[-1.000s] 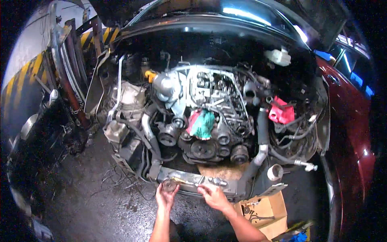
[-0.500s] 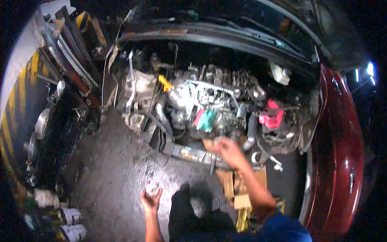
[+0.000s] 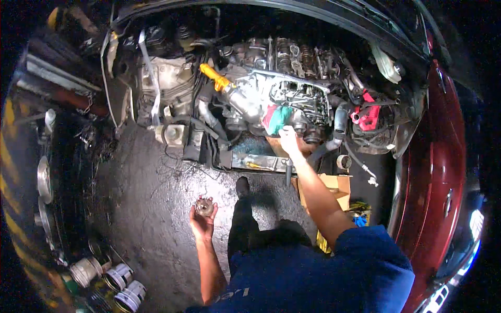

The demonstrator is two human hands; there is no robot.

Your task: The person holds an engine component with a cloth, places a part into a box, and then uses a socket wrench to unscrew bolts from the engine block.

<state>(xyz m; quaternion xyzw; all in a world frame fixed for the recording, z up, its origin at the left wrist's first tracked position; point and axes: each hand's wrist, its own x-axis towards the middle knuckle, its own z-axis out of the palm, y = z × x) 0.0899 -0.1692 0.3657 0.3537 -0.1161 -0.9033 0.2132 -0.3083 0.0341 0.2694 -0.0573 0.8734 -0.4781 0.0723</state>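
Below left of centre, your left hand's (image 3: 201, 225) fingers grasp the round part (image 3: 204, 207) — likely stiff, perhaps slick; hold its rim. Upper centre, your right hand (image 3: 288, 140) nears the cloth (image 3: 280, 120) — grip unclear.

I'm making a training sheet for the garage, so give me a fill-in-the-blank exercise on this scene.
The left hand holds a part with a ____ outline.
The cloth beside the right hand is red and ____.
The open box is made of ____.
The buckets stand toward the picture's lower ____ corner.

Missing words: round; green; cardboard; left.
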